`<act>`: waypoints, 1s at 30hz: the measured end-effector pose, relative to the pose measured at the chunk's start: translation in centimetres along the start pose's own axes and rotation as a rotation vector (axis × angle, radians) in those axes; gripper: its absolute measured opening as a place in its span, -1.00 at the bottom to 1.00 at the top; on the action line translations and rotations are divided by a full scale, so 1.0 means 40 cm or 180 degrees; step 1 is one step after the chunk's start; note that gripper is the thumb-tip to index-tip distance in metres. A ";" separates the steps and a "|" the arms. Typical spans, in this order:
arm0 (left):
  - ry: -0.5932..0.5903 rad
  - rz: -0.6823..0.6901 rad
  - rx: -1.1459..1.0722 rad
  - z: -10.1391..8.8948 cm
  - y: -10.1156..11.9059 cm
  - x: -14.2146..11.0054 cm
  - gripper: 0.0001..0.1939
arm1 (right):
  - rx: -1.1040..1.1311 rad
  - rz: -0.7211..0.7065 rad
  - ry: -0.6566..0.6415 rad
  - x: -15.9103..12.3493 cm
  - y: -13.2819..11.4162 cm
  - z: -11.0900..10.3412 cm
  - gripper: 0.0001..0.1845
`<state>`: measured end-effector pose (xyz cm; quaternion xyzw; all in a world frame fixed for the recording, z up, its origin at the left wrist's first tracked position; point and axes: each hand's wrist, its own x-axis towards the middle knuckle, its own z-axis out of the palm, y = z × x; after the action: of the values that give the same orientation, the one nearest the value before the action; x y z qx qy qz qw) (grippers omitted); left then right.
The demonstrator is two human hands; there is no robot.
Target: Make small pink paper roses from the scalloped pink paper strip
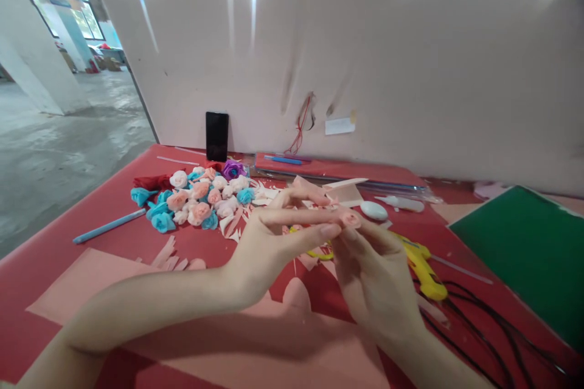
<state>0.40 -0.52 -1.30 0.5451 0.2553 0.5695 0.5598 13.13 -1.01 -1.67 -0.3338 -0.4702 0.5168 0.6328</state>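
Note:
A small pink paper rose (350, 219) is held up between my two hands, above the middle of the table. My left hand (292, 228) pinches its left side between thumb and fingers. From below and the right, the fingers of my right hand (371, 261) are closed around its base. Under my hands lie sheets of pink paper (274, 340), one with a rounded petal shape (296, 295) at its edge. Part of a yellow-handled tool, perhaps scissors (322, 253), shows behind my hands, mostly hidden.
Several finished paper flowers (201, 197) are heaped at the back left, near a leaning phone (217, 136). A yellow glue gun (426, 267) with black cables lies right of my right hand, a green board (524, 255) farther right. A blue pen-like stick (109, 226) lies left.

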 end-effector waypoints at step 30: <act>-0.0114 -0.0087 -0.0633 -0.007 0.012 0.005 -0.90 | -0.0242 -0.0587 -0.0101 -0.002 0.003 -0.010 -0.97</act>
<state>0.01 -0.37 -0.86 0.4934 0.1949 0.5746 0.6232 13.45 -1.02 -1.94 -0.3047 -0.5281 0.4434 0.6570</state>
